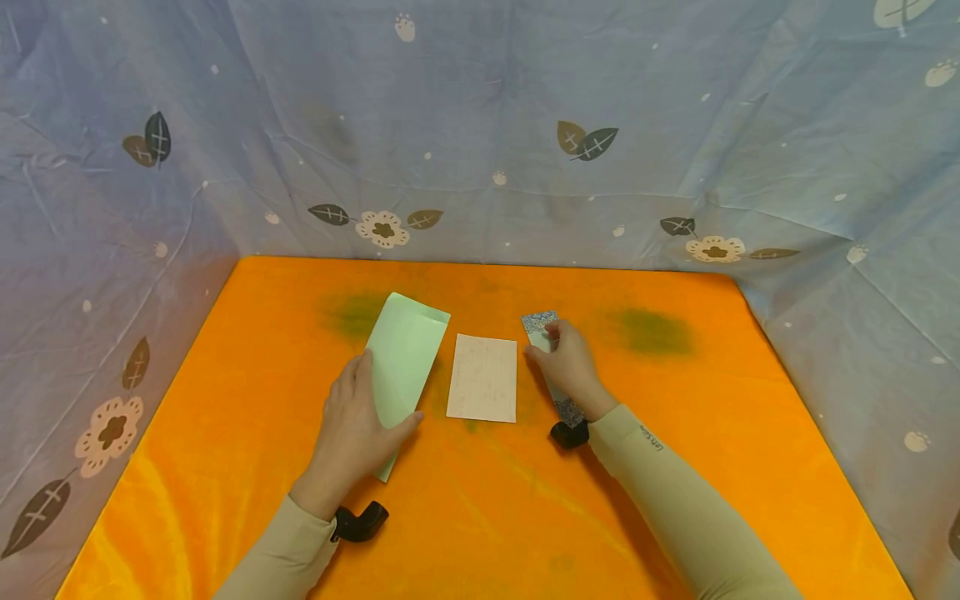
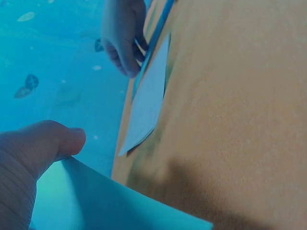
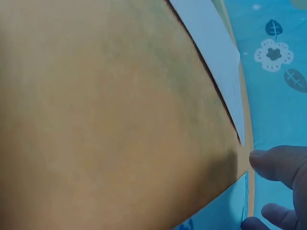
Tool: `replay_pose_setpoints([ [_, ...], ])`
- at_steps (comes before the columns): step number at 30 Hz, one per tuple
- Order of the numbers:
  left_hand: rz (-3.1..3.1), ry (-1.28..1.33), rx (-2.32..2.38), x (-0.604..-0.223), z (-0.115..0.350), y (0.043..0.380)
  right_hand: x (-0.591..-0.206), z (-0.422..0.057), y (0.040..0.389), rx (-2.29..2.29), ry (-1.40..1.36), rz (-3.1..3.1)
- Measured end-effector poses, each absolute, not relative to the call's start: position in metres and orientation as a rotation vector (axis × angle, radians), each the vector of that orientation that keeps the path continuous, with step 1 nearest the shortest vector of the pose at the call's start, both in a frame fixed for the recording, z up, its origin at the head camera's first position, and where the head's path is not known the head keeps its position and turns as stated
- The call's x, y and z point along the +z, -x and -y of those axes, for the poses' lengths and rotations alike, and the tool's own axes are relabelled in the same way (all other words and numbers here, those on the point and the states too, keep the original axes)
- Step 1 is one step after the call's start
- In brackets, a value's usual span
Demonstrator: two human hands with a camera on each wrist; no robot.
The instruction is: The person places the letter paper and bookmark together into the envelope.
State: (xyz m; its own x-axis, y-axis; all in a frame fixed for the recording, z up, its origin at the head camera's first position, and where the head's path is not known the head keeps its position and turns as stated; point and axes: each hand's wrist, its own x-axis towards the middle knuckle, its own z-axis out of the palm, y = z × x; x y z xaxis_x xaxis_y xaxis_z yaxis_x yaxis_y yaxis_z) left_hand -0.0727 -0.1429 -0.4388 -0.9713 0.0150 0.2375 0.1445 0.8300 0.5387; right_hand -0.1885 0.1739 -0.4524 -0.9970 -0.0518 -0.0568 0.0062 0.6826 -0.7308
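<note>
My left hand holds a light green folded paper by its long sides, thumb on the right edge and fingers along the left. In the left wrist view the thumb lies on the edge of that green paper. My right hand is over a narrow patterned card, pale in the middle with dark printed ends; the hand hides part of it. The right wrist view shows the thumb and fingers apart beside the card. Between the hands a pale rectangular paper lies flat.
An orange cloth with dark greenish patches covers the table. Grey-blue curtains printed with leaves and flowers stand at the back and both sides. A black wrist camera sits at the left cuff, another at the right.
</note>
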Motion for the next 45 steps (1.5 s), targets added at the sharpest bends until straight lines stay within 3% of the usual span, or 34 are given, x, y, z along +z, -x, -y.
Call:
replay_pose_setpoints([
  [19, 2.816, 0.108, -0.854, -0.432, 0.142, 0.075, -0.448, -0.179, 0.192, -1.017, -0.053, -2.911],
  [33, 2.841, 0.092, -0.862, -0.427, 0.142, 0.076, -0.454, -0.164, 0.198, -1.067, 0.27, -2.818],
  [45, 2.84, 0.09, -0.861, -0.425, 0.142, 0.078, -0.457, -0.16, 0.201, -1.056, 0.374, -2.742],
])
